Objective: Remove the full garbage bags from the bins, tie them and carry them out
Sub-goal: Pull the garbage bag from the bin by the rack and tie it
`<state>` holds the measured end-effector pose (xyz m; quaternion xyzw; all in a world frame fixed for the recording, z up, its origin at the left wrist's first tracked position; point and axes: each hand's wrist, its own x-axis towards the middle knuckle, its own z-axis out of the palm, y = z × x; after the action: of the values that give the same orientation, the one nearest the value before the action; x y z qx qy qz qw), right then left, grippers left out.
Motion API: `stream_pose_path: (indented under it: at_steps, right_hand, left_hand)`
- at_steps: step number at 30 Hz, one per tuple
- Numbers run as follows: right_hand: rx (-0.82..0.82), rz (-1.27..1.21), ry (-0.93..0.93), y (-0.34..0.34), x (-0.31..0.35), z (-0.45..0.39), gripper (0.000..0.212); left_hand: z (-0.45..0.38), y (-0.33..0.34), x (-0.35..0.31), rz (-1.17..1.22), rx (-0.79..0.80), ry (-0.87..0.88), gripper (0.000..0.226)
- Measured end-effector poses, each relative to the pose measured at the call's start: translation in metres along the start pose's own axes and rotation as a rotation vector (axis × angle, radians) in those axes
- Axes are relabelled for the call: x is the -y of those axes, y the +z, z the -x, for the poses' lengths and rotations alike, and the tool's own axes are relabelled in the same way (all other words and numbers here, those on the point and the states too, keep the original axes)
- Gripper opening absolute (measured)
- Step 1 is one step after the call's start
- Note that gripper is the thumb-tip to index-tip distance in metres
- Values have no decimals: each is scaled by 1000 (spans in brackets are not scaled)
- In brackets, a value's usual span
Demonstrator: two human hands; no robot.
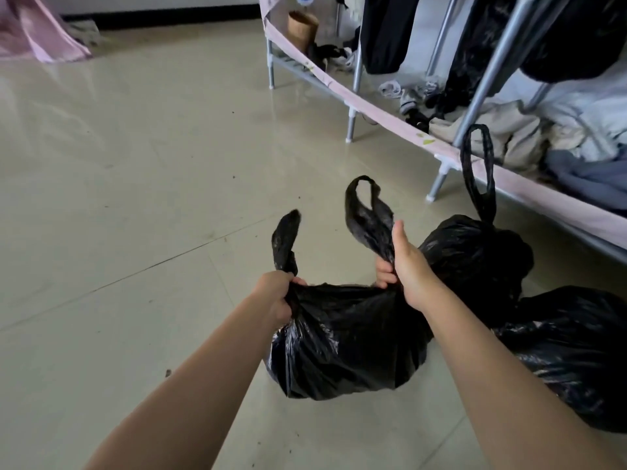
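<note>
A full black garbage bag point(346, 347) sits on the tiled floor in front of me. My left hand point(276, 295) is closed around its left handle, whose loop sticks up above my fist. My right hand point(403, 266) grips the right handle, its loop also standing upright. The two handles are held apart above the bag's mouth. Behind it stands a second black bag point(475, 252) with its handle loop raised, looking tied. A third black bag point(576, 354) lies at the right.
A metal clothes rack point(353, 106) with a pink fabric edge runs along the right, hung with dark garments and piled with clothes. Pink cloth point(37, 35) lies at the far left. Pale floor tiles point(135, 198) stretch to the left and ahead.
</note>
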<state>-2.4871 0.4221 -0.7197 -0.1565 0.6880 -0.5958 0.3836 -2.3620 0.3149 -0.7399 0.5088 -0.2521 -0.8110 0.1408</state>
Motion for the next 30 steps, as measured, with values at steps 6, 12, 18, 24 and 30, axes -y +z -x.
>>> stream_pose_path:
  at_steps: [6, 12, 18, 24, 30]
  right_hand:
    - [223, 189, -140, 2, -4, 3, 39]
    - [491, 338, 107, -13, -15, 8, 42]
    - [668, 559, 265, -5, -20, 5, 38]
    - [500, 418, 353, -11, -22, 1, 41]
    - [347, 94, 216, -9, -5, 2, 40]
  left_hand:
    - [1, -11, 8, -492, 171, 2, 39]
    - [12, -17, 4, -475, 595, 21, 22]
    - [11, -4, 9, -373, 507, 0, 49]
    - [7, -4, 10, -573, 478, 124, 54]
    - [12, -1, 12, -877, 480, 199, 24]
